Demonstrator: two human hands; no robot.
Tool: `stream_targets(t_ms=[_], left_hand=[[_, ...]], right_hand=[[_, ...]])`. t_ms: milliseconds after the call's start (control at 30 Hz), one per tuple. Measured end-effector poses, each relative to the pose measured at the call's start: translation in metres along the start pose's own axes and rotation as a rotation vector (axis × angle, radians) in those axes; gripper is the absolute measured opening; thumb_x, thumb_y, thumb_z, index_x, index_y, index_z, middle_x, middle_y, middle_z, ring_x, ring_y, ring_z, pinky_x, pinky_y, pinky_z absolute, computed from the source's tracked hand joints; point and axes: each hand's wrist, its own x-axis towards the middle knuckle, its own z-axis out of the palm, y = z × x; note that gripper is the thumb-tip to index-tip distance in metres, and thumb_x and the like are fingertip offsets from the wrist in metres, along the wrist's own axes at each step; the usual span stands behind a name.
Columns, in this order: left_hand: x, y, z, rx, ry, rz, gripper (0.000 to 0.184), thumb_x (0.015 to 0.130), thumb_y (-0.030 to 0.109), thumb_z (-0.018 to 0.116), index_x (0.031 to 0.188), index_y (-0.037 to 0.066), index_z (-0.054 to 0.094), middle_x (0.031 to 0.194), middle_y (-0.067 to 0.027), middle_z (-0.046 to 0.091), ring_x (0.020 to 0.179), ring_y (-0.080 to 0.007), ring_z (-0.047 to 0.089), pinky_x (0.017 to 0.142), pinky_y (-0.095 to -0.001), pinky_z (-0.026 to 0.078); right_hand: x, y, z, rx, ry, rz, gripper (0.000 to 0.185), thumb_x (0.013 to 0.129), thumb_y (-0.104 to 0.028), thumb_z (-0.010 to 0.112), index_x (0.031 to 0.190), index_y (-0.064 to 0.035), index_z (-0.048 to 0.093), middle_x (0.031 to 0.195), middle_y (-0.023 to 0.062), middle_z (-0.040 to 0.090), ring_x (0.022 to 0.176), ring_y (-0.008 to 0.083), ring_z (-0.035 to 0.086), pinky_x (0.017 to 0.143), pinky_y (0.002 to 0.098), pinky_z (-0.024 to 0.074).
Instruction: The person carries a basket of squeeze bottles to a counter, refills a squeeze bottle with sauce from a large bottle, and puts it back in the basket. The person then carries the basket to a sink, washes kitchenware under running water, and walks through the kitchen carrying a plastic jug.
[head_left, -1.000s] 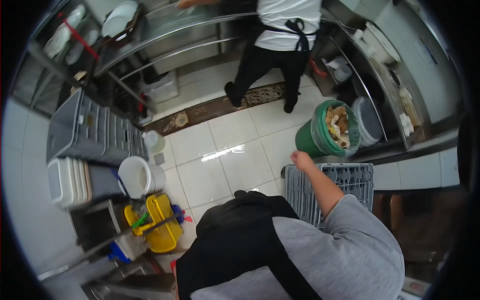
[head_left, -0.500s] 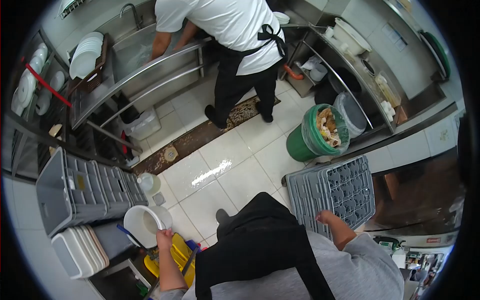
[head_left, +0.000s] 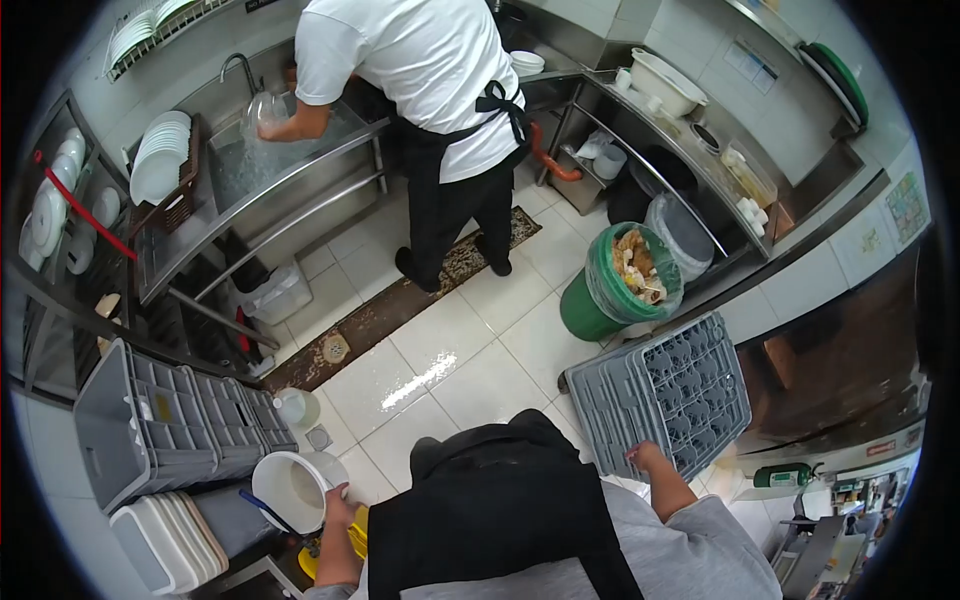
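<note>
My left hand (head_left: 341,508) is closed on the rim of a white plastic bucket (head_left: 272,478) at the lower left. A blue-handled tool (head_left: 262,508) leans at the bucket's near side; its lower end is hard to make out. On the other side, my right hand (head_left: 647,457) is at the near edge of a stack of grey glass racks (head_left: 690,385), fingers curled in. Whether it grips the rack or anything else cannot be seen. A black apron (head_left: 480,500) covers my front.
Ahead, a co-worker (head_left: 410,70) in a white shirt stands at the sink (head_left: 340,125), hand on a clear container (head_left: 264,115). A green bin (head_left: 590,300) of food scraps stands beyond the racks. Grey crates (head_left: 170,430) and white tubs (head_left: 150,545) are stacked at left. The tiled floor (head_left: 440,360) looks wet.
My view has shifted slightly, with my hands still at the bucket and the racks. The co-worker has straightened somewhat and lifted a clear container above the sink water.
</note>
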Motion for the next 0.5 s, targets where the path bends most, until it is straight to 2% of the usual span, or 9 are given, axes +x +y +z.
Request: stream_targets(t_ms=[67, 100, 133, 200, 233, 267, 300, 433, 500], left_hand=[[-0.007, -0.006, -0.010, -0.003, 0.050, -0.057, 0.067, 0.057, 0.012, 0.083, 0.120, 0.011, 0.057, 0.115, -0.0212, 0.051, 0.106, -0.0359, 0.053, 0.094, -0.0399, 0.045], [-0.012, -0.020, -0.009, -0.012, 0.099, -0.113, 0.065, 0.057, 0.011, 0.083, 0.118, 0.009, 0.059, 0.111, -0.0209, 0.053, 0.103, -0.0364, 0.055, 0.093, -0.0394, 0.046], [0.001, -0.059, 0.014, -0.588, 0.057, -0.145, 0.057, 0.060, 0.013, 0.082, 0.112, 0.004, 0.061, 0.101, -0.0193, 0.058, 0.096, -0.0377, 0.058, 0.091, -0.0389, 0.047], [-0.043, -0.032, -0.004, -0.171, 0.267, -0.171, 0.042, 0.066, 0.018, 0.077, 0.101, 0.000, 0.064, 0.100, -0.0215, 0.061, 0.090, -0.0339, 0.061, 0.082, -0.0389, 0.049], [-0.064, 0.000, -0.011, -0.044, 0.398, -0.137, 0.040, 0.067, 0.015, 0.076, 0.102, 0.000, 0.064, 0.102, -0.0222, 0.059, 0.093, -0.0345, 0.060, 0.083, -0.0387, 0.048], [-0.084, 0.037, -0.028, -0.191, 0.285, -0.221, 0.043, 0.066, 0.016, 0.077, 0.105, 0.002, 0.063, 0.105, -0.0196, 0.057, 0.098, -0.0351, 0.056, 0.090, -0.0383, 0.045], [-0.100, 0.051, -0.018, -0.191, 0.377, -0.253, 0.042, 0.067, 0.014, 0.076, 0.106, 0.006, 0.064, 0.107, -0.0189, 0.057, 0.102, -0.0351, 0.054, 0.092, -0.0387, 0.044], [-0.171, 0.072, 0.048, -0.060, 0.440, -0.327, 0.043, 0.069, 0.014, 0.074, 0.111, 0.012, 0.063, 0.114, -0.0165, 0.055, 0.111, -0.0336, 0.049, 0.098, -0.0372, 0.041], [-0.217, 0.081, 0.084, -0.069, 0.406, -0.395, 0.041, 0.070, 0.014, 0.074, 0.110, 0.011, 0.063, 0.114, -0.0168, 0.054, 0.111, -0.0339, 0.049, 0.098, -0.0369, 0.041]], right_hand=[[0.030, 0.003, 0.020, -0.148, -0.023, -0.101, 0.029, 0.074, -0.018, 0.067, 0.103, -0.0226, 0.068, 0.118, 0.0122, 0.059, 0.107, 0.0296, 0.057, 0.091, 0.0393, 0.0462], [0.025, -0.010, 0.008, -0.172, -0.032, -0.124, 0.029, 0.074, -0.018, 0.067, 0.103, -0.0226, 0.068, 0.118, 0.0122, 0.059, 0.107, 0.0296, 0.057, 0.091, 0.0393, 0.0462], [0.018, -0.038, -0.012, -0.218, 0.018, -0.151, 0.039, 0.073, -0.015, 0.068, 0.111, -0.0186, 0.063, 0.122, 0.0155, 0.056, 0.110, 0.0325, 0.055, 0.093, 0.0401, 0.0445], [0.049, -0.082, -0.052, -0.420, 0.026, -0.337, 0.049, 0.072, -0.013, 0.070, 0.119, -0.0145, 0.057, 0.125, 0.0187, 0.052, 0.113, 0.0353, 0.053, 0.096, 0.0409, 0.0429], [0.078, -0.077, -0.052, -0.263, 0.145, -0.433, 0.055, 0.071, -0.012, 0.070, 0.123, -0.0100, 0.053, 0.126, 0.0205, 0.051, 0.115, 0.0360, 0.050, 0.098, 0.0409, 0.0411], [0.104, -0.074, -0.056, -0.089, 0.243, -0.520, 0.061, 0.070, -0.012, 0.071, 0.126, -0.0054, 0.048, 0.126, 0.0223, 0.050, 0.117, 0.0367, 0.048, 0.100, 0.0408, 0.0393], [0.115, -0.079, -0.069, -0.082, 0.257, -0.578, 0.061, 0.068, -0.010, 0.071, 0.125, -0.0013, 0.048, 0.127, 0.0212, 0.050, 0.119, 0.0362, 0.047, 0.102, 0.0405, 0.0374], [0.142, -0.110, -0.126, -0.129, 0.134, -0.499, 0.059, 0.068, -0.009, 0.069, 0.124, -0.0079, 0.051, 0.128, 0.0177, 0.050, 0.120, 0.0362, 0.046, 0.101, 0.0400, 0.0380], [0.161, -0.108, -0.140, -0.183, 0.241, -0.449, 0.054, 0.071, -0.010, 0.067, 0.122, -0.0101, 0.052, 0.131, 0.0131, 0.048, 0.125, 0.0341, 0.041, 0.102, 0.0464, 0.0361]])
